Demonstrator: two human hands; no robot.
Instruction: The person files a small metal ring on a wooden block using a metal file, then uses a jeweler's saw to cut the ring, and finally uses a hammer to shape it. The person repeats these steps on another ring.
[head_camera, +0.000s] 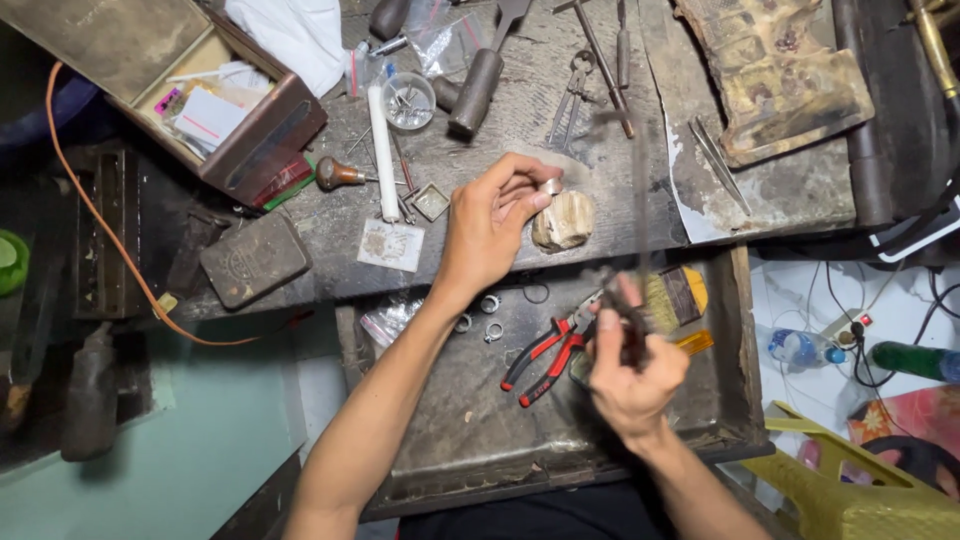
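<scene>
While left hand (490, 225) pinches ring (551, 186), white label (390, 245) lies beside.

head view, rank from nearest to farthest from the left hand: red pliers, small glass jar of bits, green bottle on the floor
From the left hand:
1. Red pliers, just below it in the drawer tray.
2. Small glass jar, up and to the left on the bench.
3. Green bottle, far right on the floor.
</scene>
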